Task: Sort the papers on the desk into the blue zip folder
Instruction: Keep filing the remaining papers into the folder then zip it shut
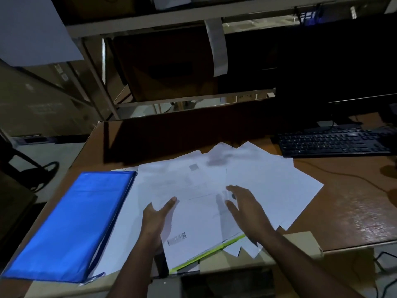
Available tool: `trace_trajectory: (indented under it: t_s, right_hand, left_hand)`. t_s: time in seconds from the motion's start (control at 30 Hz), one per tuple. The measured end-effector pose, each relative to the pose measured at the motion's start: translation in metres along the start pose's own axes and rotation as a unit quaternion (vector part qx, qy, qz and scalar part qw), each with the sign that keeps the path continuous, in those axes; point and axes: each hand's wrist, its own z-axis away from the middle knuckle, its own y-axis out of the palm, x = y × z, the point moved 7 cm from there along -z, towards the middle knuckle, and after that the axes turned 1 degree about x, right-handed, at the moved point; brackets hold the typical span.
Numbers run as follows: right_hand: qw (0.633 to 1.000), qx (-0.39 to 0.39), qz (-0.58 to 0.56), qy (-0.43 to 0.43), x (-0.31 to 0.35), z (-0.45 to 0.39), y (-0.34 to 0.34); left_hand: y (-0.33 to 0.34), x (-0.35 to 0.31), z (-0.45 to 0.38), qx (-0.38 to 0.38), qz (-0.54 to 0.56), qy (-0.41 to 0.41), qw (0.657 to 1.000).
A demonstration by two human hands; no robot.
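Papers (214, 190) lie fanned mid-desk beside the blue folder (71, 222) — your left hand (155, 220) pinches one sheet, your right hand (247, 211) rests flat, fingers straight. Sheets overhanging the near edge could slide off.

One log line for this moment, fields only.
left hand: grips sheet edge | right hand: open over papers | folder: flat, left of pile

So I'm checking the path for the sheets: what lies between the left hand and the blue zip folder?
In the head view, only loose white papers lie between the left hand and the blue zip folder; some tuck under the folder's edge.
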Motion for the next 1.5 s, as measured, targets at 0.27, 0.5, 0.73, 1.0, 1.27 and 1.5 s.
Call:
trace_trajectory:
  t_s: [0.27,0.5,0.73,1.0,1.27,1.5]
  right_hand:
    - [0.996,0.017,0.049,0.079,0.020,-0.007,0.020]
    - [0.977,-0.011,0.107,0.184,0.037,-0.026,0.046]
    - [0.988,-0.029,0.077,0.129,0.059,-0.038,0.051]
    - [0.962,0.007,-0.143,0.233,0.060,-0.048,0.080]
    - [0.871,-0.157,-0.373,0.277,0.043,-0.042,0.040]
    - [0.905,-0.362,-0.224,-0.015,0.092,-0.033,-0.047]
  left_hand:
    - [-0.092,-0.045,-0.015,-0.083,-0.114,0.052,0.989]
    - [-0.125,-0.032,-0.025,-0.081,-0.234,0.042,0.968]
    - [-0.125,-0.029,-0.022,-0.074,-0.212,0.052,0.973]
    - [-0.124,-0.027,-0.019,-0.060,-0.186,0.054,0.979]
    - [-0.130,-0.025,-0.021,-0.048,-0.137,0.029,0.989]
    - [-0.120,-0.026,-0.021,-0.048,-0.090,0.002,0.995]
